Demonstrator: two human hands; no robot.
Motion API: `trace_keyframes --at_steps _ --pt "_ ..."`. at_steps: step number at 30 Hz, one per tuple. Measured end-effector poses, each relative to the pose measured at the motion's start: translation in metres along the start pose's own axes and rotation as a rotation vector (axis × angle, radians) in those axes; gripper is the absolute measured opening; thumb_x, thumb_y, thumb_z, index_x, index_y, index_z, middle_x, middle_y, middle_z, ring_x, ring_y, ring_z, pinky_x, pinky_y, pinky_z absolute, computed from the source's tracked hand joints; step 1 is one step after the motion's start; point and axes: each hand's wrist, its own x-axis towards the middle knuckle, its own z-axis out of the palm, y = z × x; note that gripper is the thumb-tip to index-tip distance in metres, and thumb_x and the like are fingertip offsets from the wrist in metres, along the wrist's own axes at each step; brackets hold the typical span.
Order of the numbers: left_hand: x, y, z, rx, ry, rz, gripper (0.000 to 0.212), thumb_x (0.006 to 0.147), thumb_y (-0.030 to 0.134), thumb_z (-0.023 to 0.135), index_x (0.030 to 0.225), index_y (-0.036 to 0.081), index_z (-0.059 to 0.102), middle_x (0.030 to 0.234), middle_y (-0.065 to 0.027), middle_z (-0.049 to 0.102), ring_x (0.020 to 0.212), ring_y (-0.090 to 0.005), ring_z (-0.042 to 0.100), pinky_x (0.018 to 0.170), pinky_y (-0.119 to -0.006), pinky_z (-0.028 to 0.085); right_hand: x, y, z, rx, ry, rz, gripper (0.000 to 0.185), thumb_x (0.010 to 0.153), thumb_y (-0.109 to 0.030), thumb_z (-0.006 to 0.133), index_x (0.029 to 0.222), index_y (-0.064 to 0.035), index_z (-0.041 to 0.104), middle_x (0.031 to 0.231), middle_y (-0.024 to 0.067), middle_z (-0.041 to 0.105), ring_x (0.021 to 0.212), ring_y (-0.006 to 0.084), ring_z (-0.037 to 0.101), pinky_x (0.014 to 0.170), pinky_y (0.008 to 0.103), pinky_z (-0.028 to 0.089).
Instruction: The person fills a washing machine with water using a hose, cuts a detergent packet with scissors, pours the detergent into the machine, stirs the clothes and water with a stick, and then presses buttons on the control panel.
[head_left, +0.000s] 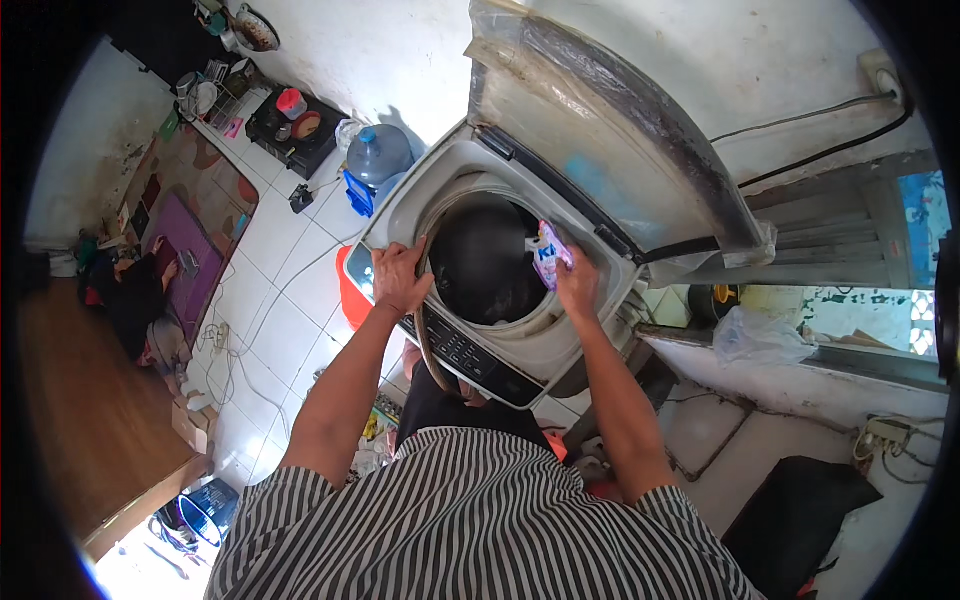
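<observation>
My right hand (577, 283) grips a purple and white plastic sachet (550, 255) over the right side of the open drum of a top-loading washing machine (517, 360). Dark contents fill the drum (484, 259); what they are cannot be told. On the machine's left rim rests my left hand (402, 276), its fingers at a beige hose (425, 337) that runs over the rim and down the front by the control panel (472, 352). Whether that hand grips the hose is unclear. The machine's lid (592, 142), wrapped in clear plastic, stands raised behind the drum.
Left of the machine are a large water bottle (379, 154), a red-orange container (351, 289) and a black stove (294, 131) on the tiled floor. Cables cross the tiles. Another person (135, 292) sits at far left on a mat. A plastic bag (761, 336) lies on the right ledge.
</observation>
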Motion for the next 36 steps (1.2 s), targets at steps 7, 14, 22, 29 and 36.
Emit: trace_keyframes --at_steps 7,14,22,29,36 --pt "0.0 -0.001 0.002 -0.017 0.026 0.012 0.079 0.076 0.037 0.064 0.149 0.008 0.065 0.104 -0.0165 0.072 0.11 -0.0297 0.062 0.106 -0.045 0.038 -0.026 0.007 -0.02 0.026 -0.099 0.055 0.032 0.092 -0.007 0.073 0.124 -0.0068 0.073 0.107 0.0234 0.076 0.097 0.044 0.073 0.087 0.0514 0.057" --pt "0.001 -0.004 0.006 -0.001 0.03 0.005 0.079 0.075 0.037 0.063 0.149 0.007 0.065 0.102 -0.0161 0.072 0.11 -0.0287 0.062 0.105 -0.044 0.038 -0.032 -0.019 0.001 0.035 -0.316 -0.093 0.03 0.09 -0.009 0.073 0.12 -0.0058 0.073 0.096 0.0229 0.076 0.095 0.0451 0.074 0.084 0.0525 0.058" --pt "0.001 -0.003 0.005 -0.016 0.051 0.017 0.081 0.073 0.038 0.063 0.148 0.007 0.066 0.1 -0.0161 0.072 0.109 -0.0291 0.062 0.104 -0.044 0.038 -0.016 -0.071 0.043 0.047 -0.323 -0.063 0.031 0.091 -0.008 0.071 0.121 -0.0031 0.071 0.109 0.0267 0.074 0.105 0.0476 0.071 0.091 0.0536 0.057" --pt "0.001 -0.003 0.005 -0.012 0.036 0.006 0.081 0.075 0.039 0.064 0.149 0.006 0.065 0.101 -0.0161 0.072 0.11 -0.0291 0.062 0.105 -0.045 0.037 0.023 -0.088 0.051 0.013 -0.299 -0.088 0.024 0.094 -0.007 0.067 0.118 -0.0048 0.069 0.111 0.0247 0.073 0.108 0.0468 0.069 0.096 0.0562 0.055" --pt "0.001 -0.002 0.002 -0.005 0.019 0.006 0.081 0.076 0.041 0.062 0.15 0.008 0.064 0.104 -0.0162 0.073 0.111 -0.0288 0.062 0.105 -0.045 0.037 0.043 -0.057 0.033 -0.148 -0.164 -0.184 0.023 0.096 -0.005 0.062 0.118 -0.0056 0.068 0.109 0.0247 0.073 0.106 0.0478 0.07 0.092 0.0581 0.055"
